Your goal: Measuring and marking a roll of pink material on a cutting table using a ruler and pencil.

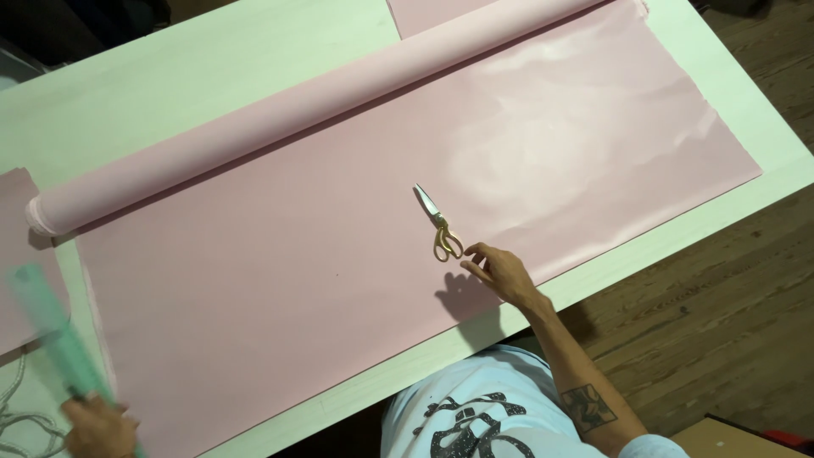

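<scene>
A wide sheet of pale pink fabric [280,280] lies unrolled across a white table [212,59], its roll [297,110] along the far side. Gold-handled scissors [439,226] rest on the sheet, blades pointing away. My right hand [500,271] hovers just beside the scissor handles with fingers apart, holding nothing. At the lower left, my left hand [97,428] grips the near end of a long green transparent ruler [51,326], which looks blurred.
Another pink piece [17,254] lies at the table's left edge, and one more [432,10] behind the roll. Pale cord [17,416] lies at the lower left. Wooden floor [721,288] runs to the right, with a cardboard box corner [738,441].
</scene>
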